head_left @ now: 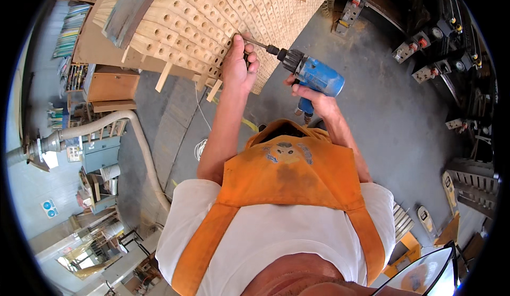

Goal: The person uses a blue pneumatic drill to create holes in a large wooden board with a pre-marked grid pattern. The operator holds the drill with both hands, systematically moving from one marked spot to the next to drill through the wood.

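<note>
My right hand (313, 98) grips a blue power drill (311, 73) by its handle. The drill's bit (255, 44) points left at a large stack of pale wooden pieces full of round holes (212, 20). My left hand (240, 62) rests against the edge of that stack right at the bit's tip, fingers curled around a small dark item that I cannot make out. I wear an orange apron (289, 174) over a white shirt.
A grey concrete floor (393, 115) lies below. A pale dust-extraction hose (141, 136) runs at the left past wooden cabinets (109, 86). Machines with red and green buttons (425, 46) stand at the right. Loose wooden slats (164, 75) stick out under the stack.
</note>
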### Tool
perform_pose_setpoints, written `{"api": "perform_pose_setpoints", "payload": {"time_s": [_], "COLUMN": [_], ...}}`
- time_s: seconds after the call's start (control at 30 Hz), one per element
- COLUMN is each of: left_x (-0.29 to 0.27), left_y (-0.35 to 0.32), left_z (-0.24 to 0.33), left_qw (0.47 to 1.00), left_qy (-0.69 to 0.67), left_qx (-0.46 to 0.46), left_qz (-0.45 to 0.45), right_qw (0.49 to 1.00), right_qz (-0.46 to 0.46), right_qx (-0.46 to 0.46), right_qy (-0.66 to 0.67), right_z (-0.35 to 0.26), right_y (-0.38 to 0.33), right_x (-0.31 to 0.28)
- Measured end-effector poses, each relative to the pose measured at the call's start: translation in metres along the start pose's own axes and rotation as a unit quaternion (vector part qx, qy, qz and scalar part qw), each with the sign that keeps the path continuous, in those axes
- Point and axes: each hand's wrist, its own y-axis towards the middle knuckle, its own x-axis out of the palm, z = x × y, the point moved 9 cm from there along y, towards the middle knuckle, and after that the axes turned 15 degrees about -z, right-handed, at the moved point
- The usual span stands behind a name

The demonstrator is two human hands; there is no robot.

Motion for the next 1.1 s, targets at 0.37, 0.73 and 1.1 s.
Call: {"api": "perform_pose_setpoints", "payload": {"time_s": [0.37,0.73,1.1], "left_x": [-0.022,-0.014,0.008], "left_y": [-0.042,-0.05,-0.035], "left_z": [-0.048,-0.025,0.012], "left_qw": [0.988,0.993,0.993], "left_qy": [0.048,0.065,0.052], "left_qx": [-0.136,-0.089,-0.055], "left_qz": [-0.05,-0.045,-0.093], "right_qw": [0.997,0.999,0.997], "right_qz": [0.016,0.004,-0.069], "right_qx": [-0.007,-0.016,-0.012], "right_qy": [-0.078,-0.038,-0.037], "right_z": [-0.011,-0.015,-0.019], "right_y": [0.004,-0.001,-0.035], "right_x": [0.008,0.003,-0.011]}}
